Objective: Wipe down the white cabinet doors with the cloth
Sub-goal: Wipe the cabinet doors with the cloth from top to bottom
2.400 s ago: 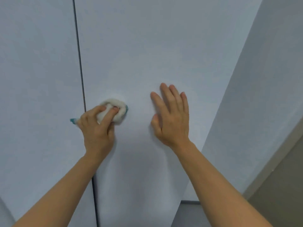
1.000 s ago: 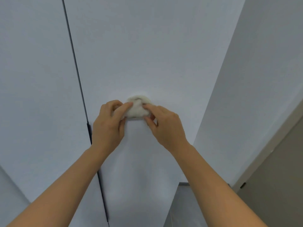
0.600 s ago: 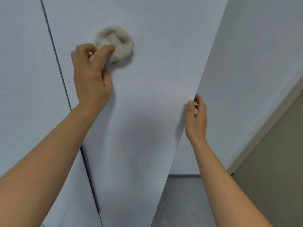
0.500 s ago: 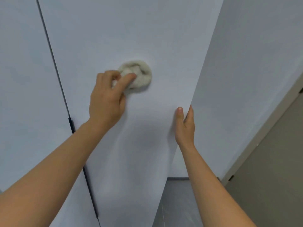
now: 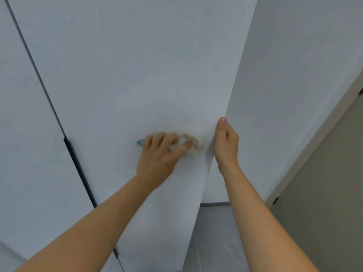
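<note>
Entry, head view. Landmark for all positions: the free right edge of the open cabinet door (image 5: 137, 85).

I see the left hand (image 5: 159, 156) pressing a bunched white cloth (image 5: 188, 144) flat against the door face, just left of that edge. The grip is clenched around the cloth: fingers curled over the wad, thumb stretched along its lower side. Hand and cloth are motion-blurred, so I cannot make out the fold of the fabric. A small teal tip (image 5: 139, 142) pokes out on the far side of the knuckles, away from the edge; it appears to be part of the cloth.

The right hand (image 5: 225, 146) is on the edge itself. Thumb lies up along the front face, the fingers are curled behind the panel, so this grip is grasping the door edge.

Differences from half a second ago: the cloth has come lower on the door and much nearer the edge; it then sat higher and about mid-panel. The two hands, well apart before, are now just beside each other, with only a narrow strip of door between cloth and thumb. The right hand's hold on the edge is unchanged in kind. The teal tip was hidden before.

Left of the edge, past the door, a dark seam (image 5: 78, 173) separates it from the neighbouring door (image 5: 25, 134). Right of the edge: a white wall (image 5: 294, 85), a beige frame (image 5: 318, 134), grey floor (image 5: 216, 232) below.
</note>
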{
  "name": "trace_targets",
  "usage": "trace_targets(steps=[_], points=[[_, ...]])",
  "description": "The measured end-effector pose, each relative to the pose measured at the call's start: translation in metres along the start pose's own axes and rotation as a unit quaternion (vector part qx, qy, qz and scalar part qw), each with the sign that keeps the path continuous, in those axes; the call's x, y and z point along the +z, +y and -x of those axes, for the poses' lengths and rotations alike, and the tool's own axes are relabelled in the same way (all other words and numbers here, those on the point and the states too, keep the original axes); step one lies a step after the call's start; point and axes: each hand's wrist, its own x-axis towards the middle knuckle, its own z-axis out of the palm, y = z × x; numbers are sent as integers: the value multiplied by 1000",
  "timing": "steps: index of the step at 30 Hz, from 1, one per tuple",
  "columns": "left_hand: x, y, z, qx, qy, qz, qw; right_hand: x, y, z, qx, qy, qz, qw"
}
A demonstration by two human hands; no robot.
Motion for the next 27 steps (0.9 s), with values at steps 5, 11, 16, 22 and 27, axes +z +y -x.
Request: trace_targets(steps=[5,11,16,22,27], points=[[8,-8,71,98,-132,-12,986,5,8,4,25,13,-16,999],[-68,-93,-35,-101,117,-13,988,8,34,27,47,26,-20,998],[-89,-125,-45,-154,162,1,975,24,30,28,56,84,-24,995],[-64,-99,92,-22,-89,-19,996,31,22,32,51,108,-18,993],[-94,-120,27,-126,30,17,991,26,17,32,70,100,-1,993]])
